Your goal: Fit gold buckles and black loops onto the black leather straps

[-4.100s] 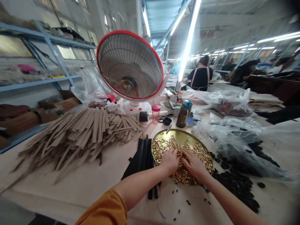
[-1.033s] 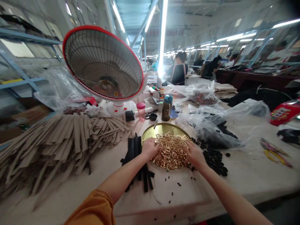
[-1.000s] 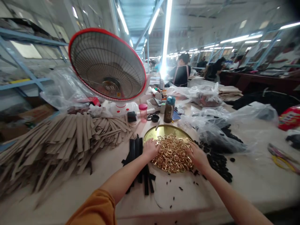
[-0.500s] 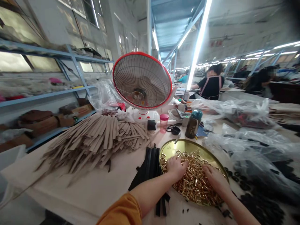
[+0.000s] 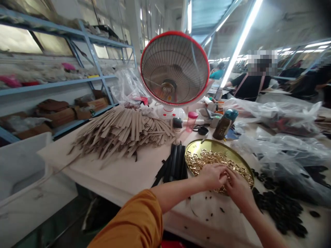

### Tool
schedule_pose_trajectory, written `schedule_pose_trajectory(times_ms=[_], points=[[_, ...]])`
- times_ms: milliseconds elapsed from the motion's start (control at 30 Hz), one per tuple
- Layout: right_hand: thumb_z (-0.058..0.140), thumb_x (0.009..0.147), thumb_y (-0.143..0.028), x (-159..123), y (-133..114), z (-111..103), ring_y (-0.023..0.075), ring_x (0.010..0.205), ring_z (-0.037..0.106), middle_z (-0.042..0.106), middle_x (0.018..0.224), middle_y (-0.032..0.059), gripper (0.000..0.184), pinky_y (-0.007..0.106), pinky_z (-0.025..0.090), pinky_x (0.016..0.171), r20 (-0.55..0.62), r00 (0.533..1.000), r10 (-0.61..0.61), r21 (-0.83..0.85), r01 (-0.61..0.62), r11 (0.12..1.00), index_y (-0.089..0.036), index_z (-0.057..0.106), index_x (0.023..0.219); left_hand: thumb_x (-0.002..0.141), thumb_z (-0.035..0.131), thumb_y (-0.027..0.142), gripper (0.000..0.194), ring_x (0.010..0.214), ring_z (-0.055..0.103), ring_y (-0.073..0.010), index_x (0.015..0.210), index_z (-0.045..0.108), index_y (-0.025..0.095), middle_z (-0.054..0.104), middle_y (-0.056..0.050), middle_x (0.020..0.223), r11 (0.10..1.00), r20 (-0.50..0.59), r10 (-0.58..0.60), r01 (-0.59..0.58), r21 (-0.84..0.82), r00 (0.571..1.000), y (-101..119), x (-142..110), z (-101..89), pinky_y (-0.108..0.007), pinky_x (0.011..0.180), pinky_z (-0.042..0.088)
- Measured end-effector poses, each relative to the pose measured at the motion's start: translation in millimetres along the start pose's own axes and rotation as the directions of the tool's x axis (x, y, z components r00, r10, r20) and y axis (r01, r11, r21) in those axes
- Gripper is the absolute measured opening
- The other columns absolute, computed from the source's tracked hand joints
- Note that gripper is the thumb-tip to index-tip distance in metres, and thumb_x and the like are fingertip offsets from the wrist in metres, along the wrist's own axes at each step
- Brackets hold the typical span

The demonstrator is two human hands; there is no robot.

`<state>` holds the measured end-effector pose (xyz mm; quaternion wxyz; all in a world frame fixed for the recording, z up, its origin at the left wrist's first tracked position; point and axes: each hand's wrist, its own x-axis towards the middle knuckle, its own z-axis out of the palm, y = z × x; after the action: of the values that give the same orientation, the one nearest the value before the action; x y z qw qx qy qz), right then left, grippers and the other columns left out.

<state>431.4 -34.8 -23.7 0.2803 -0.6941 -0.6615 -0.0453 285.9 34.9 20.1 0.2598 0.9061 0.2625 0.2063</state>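
A round gold tray [image 5: 240,156] holds a heap of small gold metal buckle-like pieces [image 5: 207,156]. Over the tray's near side, my left hand [image 5: 212,176] and my right hand [image 5: 236,187] come together, fingertips touching or nearly so. The fingers of both are curled in a pinch. Gold glints show between them, but whether a piece is held there or lies behind cannot be told. Left of the tray lie black strips [image 5: 176,163], partly behind my left forearm. Loose black discs [image 5: 281,210] are spread to the right of my right hand.
A bundle of beige strips [image 5: 124,131] covers the table's left part. Behind stand a red-rimmed round heater [image 5: 176,69], a pink-lidded cup [image 5: 191,121] and a dark bottle [image 5: 224,124]. Clear plastic bags [image 5: 289,151] lie right; a white bin [image 5: 23,162] stands left. People sit farther back.
My hands, apart in the gold pieces before, have come together at the tray's near side with fingers pinched. The camera view has shifted, so the table and heater appear higher and farther right.
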Motion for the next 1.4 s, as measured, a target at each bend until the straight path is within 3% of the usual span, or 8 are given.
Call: schedule_pose_trajectory(times_ms=[67,233,500,700,900,1000,1267,1400], points=[[0.038,0.085,-0.037,-23.2,-13.5,-11.1,0.0298,0.112,0.051,0.056,0.119,0.0164,0.043,0.045,0.04,0.096,-0.054,0.998,0.013,0.008,-0.013,1.0,-0.013,0.055,0.116,0.084,0.047,0.034,0.037,0.114,0.049,-0.0165,0.118,0.052,0.021,0.055,-0.003,0.123,0.994,-0.01,0.015,-0.014,0.105,1.0,-12.9,-28.2,-26.5,-0.031,0.102,0.035],[0.04,0.086,-0.039,-77.8,-47.6,-9.5,0.0245,0.094,0.062,0.064,0.106,0.0107,0.034,0.038,0.049,0.085,-0.009,0.996,0.088,0.176,-0.085,0.981,-0.018,0.059,0.106,0.087,0.04,0.031,0.026,0.101,0.057,-0.0199,0.104,0.055,0.017,0.06,-0.009,0.107,0.828,-0.077,-0.449,0.447,0.338,0.89,-63.8,-82.0,-84.1,-0.034,0.089,0.043],[0.044,0.084,-0.037,-101.0,-76.5,27.1,0.0234,0.088,0.064,0.069,0.096,0.0098,0.029,0.037,0.052,0.079,0.192,0.962,0.192,0.458,-0.261,0.85,-0.019,0.063,0.097,0.075,0.053,0.031,0.033,0.086,0.063,-0.0262,0.102,0.054,0.013,0.066,-0.014,0.092,0.667,-0.049,-0.684,0.651,0.361,0.728,-98.0,-76.5,-86.7,-0.032,0.07,0.047],[0.043,0.087,-0.034,-114.8,-77.2,12.3,0.0211,0.078,0.065,0.069,0.086,0.0101,0.028,0.034,0.053,0.071,0.156,0.914,0.374,0.524,-0.398,0.753,-0.016,0.06,0.1,0.077,0.049,0.026,0.031,0.081,0.062,-0.0207,0.103,0.055,0.012,0.065,-0.01,0.09,0.732,-0.019,-0.639,0.615,0.292,0.769,-92.4,-85.8,-100.8,-0.027,0.067,0.045],[0.051,0.085,-0.027,-82.9,-101.4,-37.5,0.0254,0.105,0.055,0.057,0.117,0.0153,0.032,0.041,0.044,0.088,-0.216,0.966,0.141,0.187,-0.1,0.977,-0.018,0.055,0.115,0.083,0.044,0.024,0.022,0.082,0.057,-0.0152,0.097,0.06,0.019,0.059,-0.004,0.091,0.946,0.055,-0.293,0.281,0.163,0.955,-30.1,-101.7,-106.2,-0.025,0.075,0.043],[0.051,0.086,-0.029,-71.7,-109.4,-46.7,0.0253,0.092,0.058,0.063,0.106,0.0133,0.026,0.041,0.044,0.082,-0.015,0.999,0.047,0.126,-0.045,0.991,-0.018,0.06,0.107,0.08,0.051,0.022,0.014,0.077,0.056,-0.0128,0.084,0.063,0.019,0.058,-0.002,0.086,0.997,0.247,-0.056,0.068,-0.041,0.968,2.5,-102.7,-106.3,-0.023,0.071,0.042],[0.033,0.093,-0.036,-93.1,-126.7,-31.5,0.0138,0.059,0.055,0.06,0.065,0.0019,0.035,0.024,0.042,0.055,0.413,0.876,0.248,0.635,-0.472,0.611,-0.016,0.059,0.079,0.079,0.054,0.035,0.022,0.067,0.052,-0.0116,0.085,0.059,0.014,0.058,-0.001,0.074,0.656,0.325,-0.197,0.37,-0.658,0.925,27.5,-85.4,-58.0,-0.022,0.061,0.042],[0.038,0.09,-0.037,-97.6,-95.7,-44.7,0.0174,0.078,0.059,0.064,0.081,0.0045,0.029,0.028,0.045,0.071,0.399,0.885,0.239,0.539,-0.437,0.72,-0.018,0.061,0.087,0.085,0.043,0.035,0.027,0.06,0.049,-0.0098,0.087,0.058,0.013,0.053,0.001,0.065,0.691,0.358,-0.213,0.4,-0.602,0.909,32.6,-76.3,-36.4,-0.021,0.057,0.039]])
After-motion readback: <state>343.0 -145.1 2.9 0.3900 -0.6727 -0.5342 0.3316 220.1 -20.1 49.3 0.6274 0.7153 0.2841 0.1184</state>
